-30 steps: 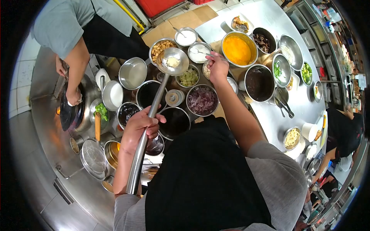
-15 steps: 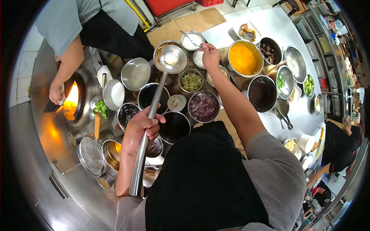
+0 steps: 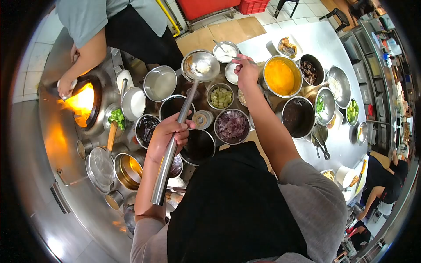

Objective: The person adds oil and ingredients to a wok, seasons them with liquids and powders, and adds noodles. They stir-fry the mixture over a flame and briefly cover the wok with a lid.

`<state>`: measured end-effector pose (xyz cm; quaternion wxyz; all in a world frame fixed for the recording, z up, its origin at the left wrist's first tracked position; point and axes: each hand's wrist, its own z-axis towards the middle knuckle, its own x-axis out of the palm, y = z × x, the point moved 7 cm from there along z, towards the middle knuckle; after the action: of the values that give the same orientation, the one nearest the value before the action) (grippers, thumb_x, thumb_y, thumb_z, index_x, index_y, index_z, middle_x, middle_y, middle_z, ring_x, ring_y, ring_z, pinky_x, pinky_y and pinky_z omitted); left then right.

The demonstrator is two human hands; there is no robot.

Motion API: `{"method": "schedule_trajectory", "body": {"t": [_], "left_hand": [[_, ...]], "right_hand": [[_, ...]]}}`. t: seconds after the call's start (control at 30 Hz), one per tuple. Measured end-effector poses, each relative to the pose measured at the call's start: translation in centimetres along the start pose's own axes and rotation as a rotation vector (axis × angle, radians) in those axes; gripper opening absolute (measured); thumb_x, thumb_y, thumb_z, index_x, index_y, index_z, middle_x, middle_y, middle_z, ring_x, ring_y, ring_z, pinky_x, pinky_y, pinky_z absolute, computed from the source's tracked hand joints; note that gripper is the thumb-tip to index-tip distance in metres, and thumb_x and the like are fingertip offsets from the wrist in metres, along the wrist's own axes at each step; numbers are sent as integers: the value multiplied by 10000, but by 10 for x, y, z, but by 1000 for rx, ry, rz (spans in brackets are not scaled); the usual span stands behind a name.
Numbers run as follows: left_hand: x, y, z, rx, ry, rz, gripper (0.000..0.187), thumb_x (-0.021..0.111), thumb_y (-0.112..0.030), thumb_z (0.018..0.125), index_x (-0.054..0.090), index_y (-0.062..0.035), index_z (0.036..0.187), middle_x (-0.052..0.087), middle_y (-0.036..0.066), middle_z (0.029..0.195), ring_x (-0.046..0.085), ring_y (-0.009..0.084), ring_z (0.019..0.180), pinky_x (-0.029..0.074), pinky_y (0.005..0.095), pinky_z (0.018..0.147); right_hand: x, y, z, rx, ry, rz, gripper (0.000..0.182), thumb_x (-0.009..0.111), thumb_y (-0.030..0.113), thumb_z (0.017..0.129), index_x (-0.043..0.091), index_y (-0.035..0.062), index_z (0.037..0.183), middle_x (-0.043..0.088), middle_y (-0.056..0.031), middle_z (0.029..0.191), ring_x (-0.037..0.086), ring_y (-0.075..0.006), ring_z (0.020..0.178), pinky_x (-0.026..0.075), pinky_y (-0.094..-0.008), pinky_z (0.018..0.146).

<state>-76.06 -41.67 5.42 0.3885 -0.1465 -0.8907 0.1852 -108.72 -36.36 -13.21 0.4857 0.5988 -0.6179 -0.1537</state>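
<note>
My left hand (image 3: 172,133) is closed around the steel handle of a large ladle (image 3: 191,93). White powder (image 3: 201,68) lies in the ladle's bowl, which is held level beside a bowl of white seasoning (image 3: 225,49). Between the fingertips of my right hand (image 3: 247,72) is the end of a small spoon (image 3: 235,58), its tip over that seasoning bowl. A second thin handle (image 3: 217,44) leans out of the same bowl. Just below is another bowl of white powder (image 3: 231,72), partly hidden by my right hand.
Bowls of chopped onion (image 3: 232,126) and green vegetable (image 3: 220,96) sit below. An orange-filled pot (image 3: 282,76) and dark sauce pot (image 3: 298,111) stand right. At left, another person's hand (image 3: 66,87) is at a flaming wok (image 3: 90,103). A strainer (image 3: 100,168) lies lower left.
The view has shifted slightly. My right hand and spoon have moved a little to the right relative to the seasoning bowl. At the wok, the flame has spread and the person's hand has moved.
</note>
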Motion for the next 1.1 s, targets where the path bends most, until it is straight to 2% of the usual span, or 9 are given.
{"method": "schedule_trajectory", "body": {"t": [0.1, 0.17, 0.53, 0.63, 0.73, 0.77, 0.97, 1.07, 1.1], "left_hand": [[7, 6, 4, 5, 46, -40, 482, 531, 30, 932, 489, 28, 1412, 639, 152, 1066, 489, 51, 578, 437, 206, 521], [19, 11, 0, 16, 70, -69, 530, 547, 39, 949, 451, 89, 1468, 637, 134, 1055, 491, 30, 555, 457, 179, 471], [28, 59, -84, 203, 141, -260, 686, 546, 57, 915, 337, 122, 1566, 631, 175, 1073, 484, 22, 518, 430, 173, 414], [21, 72, -118, 316, 133, -283, 704, 546, 48, 908, 336, 112, 1577, 628, 173, 1076, 456, 18, 511, 403, 181, 415], [7, 88, -161, 391, 177, -406, 719, 568, 50, 905, 333, 107, 1582, 627, 168, 1104, 465, 41, 496, 400, 196, 413], [9, 91, -176, 419, 216, -433, 723, 598, 36, 913, 338, 98, 1585, 621, 150, 1099, 478, 51, 537, 397, 200, 442], [-40, 118, -217, 889, 125, -242, 624, 708, -143, 964, 482, -2, 1529, 686, 67, 1130, 658, 205, 1102, 496, 462, 1094], [-61, 135, -236, 1049, -45, -208, 596, 702, -102, 986, 459, -40, 1527, 714, 138, 1236, 668, 226, 1149, 511, 419, 1075], [-66, 140, -246, 1113, -93, -120, 527, 676, -117, 1022, 474, -53, 1504, 708, 144, 1260, 655, 253, 1206, 516, 410, 1067]], "right_hand": [[15, 21, -27, -237, 178, -234, 213, 579, 155, 1108, 709, 2, 1179, 774, -123, 961, 600, -109, 693, 522, -277, 641], [24, 62, -64, -848, 229, -512, 219, 608, 135, 1093, 738, -20, 1177, 785, -122, 954, 683, -150, 741, 553, -297, 689], [-58, 89, -117, -834, 416, -1303, 184, 684, 143, 967, 765, -11, 1029, 736, -227, 821, 724, -437, 799, 586, -480, 744], [-73, 45, -96, -546, 514, -1551, 415, 737, 205, 948, 686, -57, 1265, 738, -291, 1044, 703, -468, 980, 566, -508, 888], [-44, 84, -190, -989, 335, -1368, 888, 807, 309, 915, 370, -69, 1589, 485, -358, 1473, 492, -533, 1314, 408, -572, 1121], [-29, 89, -223, -1054, 410, -1271, 796, 827, 285, 903, 458, -49, 1525, 591, -297, 1341, 578, -457, 1240, 467, -526, 1065], [18, 1, -440, 563, 1813, -694, 448, 707, 218, 1054, 533, 29, 1422, 673, -86, 1245, 642, -151, 1158, 522, -346, 1034], [32, -17, -535, 958, 1791, -457, 461, 637, 287, 1099, 478, 49, 1461, 671, -98, 1245, 662, -193, 1152, 526, -377, 1041], [39, -17, -561, 1022, 1555, -505, 397, 597, 249, 1111, 490, 51, 1438, 660, -95, 1167, 687, -199, 906, 587, -372, 847]]}}
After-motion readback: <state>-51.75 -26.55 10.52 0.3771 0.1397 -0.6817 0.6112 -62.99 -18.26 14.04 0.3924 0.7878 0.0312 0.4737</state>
